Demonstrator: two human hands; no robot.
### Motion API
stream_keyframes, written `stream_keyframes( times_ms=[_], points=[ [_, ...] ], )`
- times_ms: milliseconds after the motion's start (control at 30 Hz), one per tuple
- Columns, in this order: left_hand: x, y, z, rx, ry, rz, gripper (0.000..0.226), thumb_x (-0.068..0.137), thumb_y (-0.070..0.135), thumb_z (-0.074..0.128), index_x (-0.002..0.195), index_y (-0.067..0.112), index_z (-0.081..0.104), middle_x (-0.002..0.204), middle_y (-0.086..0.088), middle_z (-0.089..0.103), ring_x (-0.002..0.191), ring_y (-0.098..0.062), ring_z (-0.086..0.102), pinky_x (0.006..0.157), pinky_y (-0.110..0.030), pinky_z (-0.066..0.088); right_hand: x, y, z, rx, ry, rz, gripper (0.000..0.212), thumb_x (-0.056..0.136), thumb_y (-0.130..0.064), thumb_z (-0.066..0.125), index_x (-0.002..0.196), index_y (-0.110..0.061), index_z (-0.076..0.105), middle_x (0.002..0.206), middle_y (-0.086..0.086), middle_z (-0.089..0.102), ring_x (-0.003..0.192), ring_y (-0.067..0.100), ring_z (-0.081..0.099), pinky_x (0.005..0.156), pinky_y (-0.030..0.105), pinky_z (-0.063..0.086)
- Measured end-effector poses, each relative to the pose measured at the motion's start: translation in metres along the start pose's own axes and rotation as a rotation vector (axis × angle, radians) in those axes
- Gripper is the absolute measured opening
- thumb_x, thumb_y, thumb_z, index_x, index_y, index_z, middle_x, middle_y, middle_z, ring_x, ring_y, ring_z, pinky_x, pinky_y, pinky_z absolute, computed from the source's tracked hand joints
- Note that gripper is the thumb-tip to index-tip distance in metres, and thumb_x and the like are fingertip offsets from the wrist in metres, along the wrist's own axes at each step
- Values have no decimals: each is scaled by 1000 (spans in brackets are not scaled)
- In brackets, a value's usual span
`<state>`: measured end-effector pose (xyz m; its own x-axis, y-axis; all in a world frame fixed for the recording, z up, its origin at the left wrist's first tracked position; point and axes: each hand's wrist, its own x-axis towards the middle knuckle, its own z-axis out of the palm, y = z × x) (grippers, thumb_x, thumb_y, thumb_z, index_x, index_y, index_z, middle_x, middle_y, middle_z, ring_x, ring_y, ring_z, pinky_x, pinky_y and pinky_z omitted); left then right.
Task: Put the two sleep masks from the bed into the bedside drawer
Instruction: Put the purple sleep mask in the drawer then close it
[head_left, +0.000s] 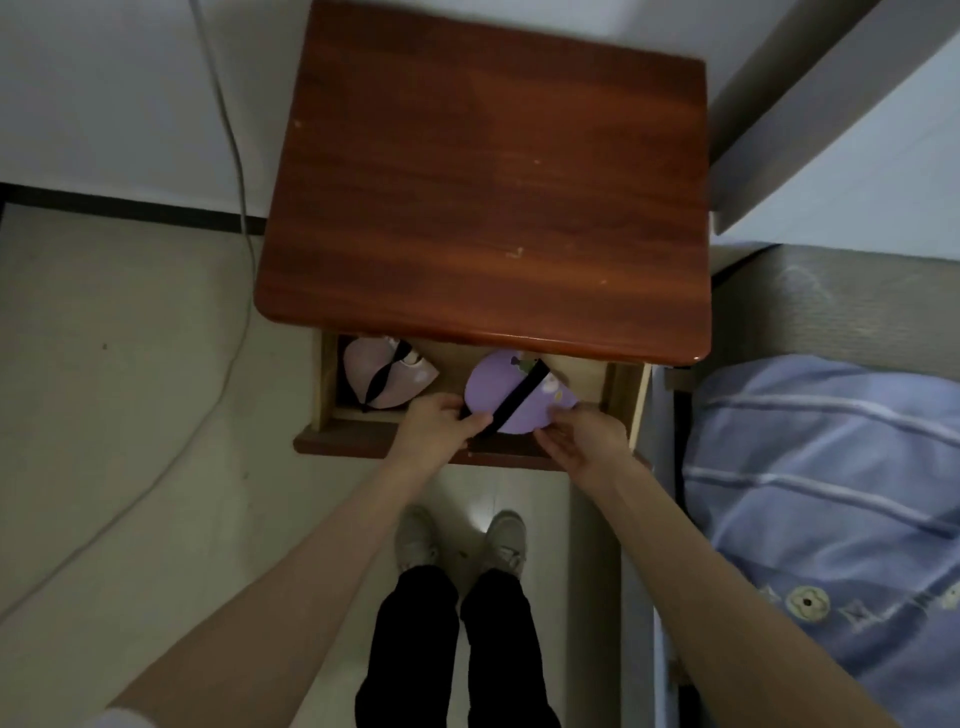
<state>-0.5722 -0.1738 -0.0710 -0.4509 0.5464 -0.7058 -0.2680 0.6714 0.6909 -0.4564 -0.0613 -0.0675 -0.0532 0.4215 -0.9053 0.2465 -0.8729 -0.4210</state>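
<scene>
The bedside drawer (322, 395) is pulled open below the red-brown cabinet top (483, 182). A pink sleep mask (363, 371) with a black strap lies folded in the drawer's left part. A purple sleep mask (491, 387), folded with its black strap across it, sits over the drawer's right part. My left hand (436, 426) pinches its lower left edge and strap. My right hand (582, 434) holds its lower right edge. Whether the purple mask rests on the drawer bottom I cannot tell.
The bed with a blue striped quilt (831, 493) runs along the right. A white cable (234, 156) hangs down the wall and trails over the floor at left. My shoes (462, 540) stand on the floor just in front of the drawer.
</scene>
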Motion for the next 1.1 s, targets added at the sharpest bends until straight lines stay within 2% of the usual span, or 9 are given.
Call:
stream_keyframes(
  times_ms=[167,333,400,500,600,800,933,1033,1100],
  points=[
    [25,-9,2,17,-6,-30,25,84,10,61,108,2,60,102,-8,61,95,-22,57,89,-36,46,37,-5,9,-100,23,-40,12,85,2,54,89,-8,60,93,9,64,88,23,63,63,27,53],
    [27,-12,0,-80,-19,-124,46,85,7,58,128,-3,43,129,-15,55,114,-20,52,104,-30,38,54,-9,18,-174,59,-94,19,86,1,52,77,-15,58,98,11,65,93,25,64,77,31,54],
    [21,-11,-4,-129,0,-127,45,87,8,57,128,-2,42,128,-15,55,115,-19,51,106,-34,38,51,-10,18,-172,37,-102,20,87,2,48,81,-14,59,106,14,65,98,26,63,82,33,53],
    [4,-11,-12,-299,53,-139,36,90,8,50,124,-1,47,115,-14,60,107,-21,57,94,-30,44,37,-11,12,-159,-5,-113,18,88,-1,46,89,-13,60,113,15,65,104,27,61,89,35,52],
    [-18,-19,-21,-474,122,-173,26,91,7,47,115,0,53,108,-15,63,99,-22,62,86,-31,47,13,-7,-2,-37,-94,-97,26,87,-2,49,112,-4,57,114,14,64,105,25,61,83,30,51],
    [-43,-40,-30,-609,262,-413,26,92,14,47,112,-2,51,106,-17,60,100,-30,58,89,-38,44,-24,25,-41,-137,-93,81,27,92,-12,46,114,1,53,99,16,67,86,26,65,76,35,54],
    [-42,-38,-31,-679,233,-461,33,92,12,45,121,-6,44,128,-22,50,115,-32,52,99,-42,41,-22,32,-49,159,-82,237,48,95,-30,41,133,-1,35,129,19,51,111,33,56,96,44,46],
    [-44,-31,-34,-971,237,-504,31,91,12,43,118,-2,44,137,-24,42,127,-34,42,99,-42,37,-25,28,-48,442,-110,279,64,93,-43,40,139,0,27,143,18,41,130,31,42,104,45,37],
    [-50,-29,-36,-1182,250,-516,48,90,12,43,132,-4,28,140,-23,39,129,-34,39,102,-44,36,-30,26,-49,547,-130,301,70,91,-46,42,142,-2,23,145,18,39,133,31,39,106,46,35]
  ],
)
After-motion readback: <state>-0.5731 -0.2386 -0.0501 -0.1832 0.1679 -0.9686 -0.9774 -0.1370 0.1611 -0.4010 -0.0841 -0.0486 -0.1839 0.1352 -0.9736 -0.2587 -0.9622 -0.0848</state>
